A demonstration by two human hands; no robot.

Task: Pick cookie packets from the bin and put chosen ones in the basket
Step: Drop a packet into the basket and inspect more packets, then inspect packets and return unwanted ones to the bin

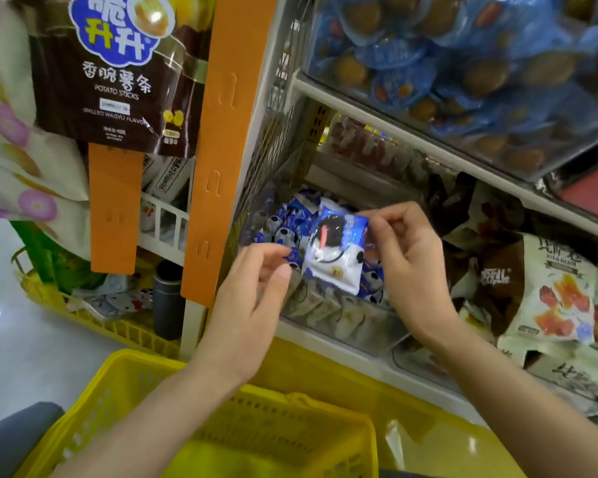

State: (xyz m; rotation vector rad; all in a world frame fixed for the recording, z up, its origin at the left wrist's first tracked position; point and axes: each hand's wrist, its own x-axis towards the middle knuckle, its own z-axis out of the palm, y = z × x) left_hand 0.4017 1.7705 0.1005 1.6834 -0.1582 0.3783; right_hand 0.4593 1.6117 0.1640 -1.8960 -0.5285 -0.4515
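Note:
A white and blue cookie packet (337, 251) hangs above the clear bin (359, 331), pinched at its upper right corner by my right hand (411, 267). Beneath it the bin holds several more blue and white packets (283, 229). My left hand (252, 305) hovers just left of the held packet, fingers loosely curled, holding nothing. The yellow basket (125, 384) sits below both forearms at the bottom of the view; my arms hide much of its inside.
An orange shelf post (221, 150) rises left of the bin. Brown and cream snack bags (546, 291) fill the shelf to the right. A bin of blue wrapped snacks (463, 56) sits overhead. Another yellow basket (94, 315) stands on the floor at left.

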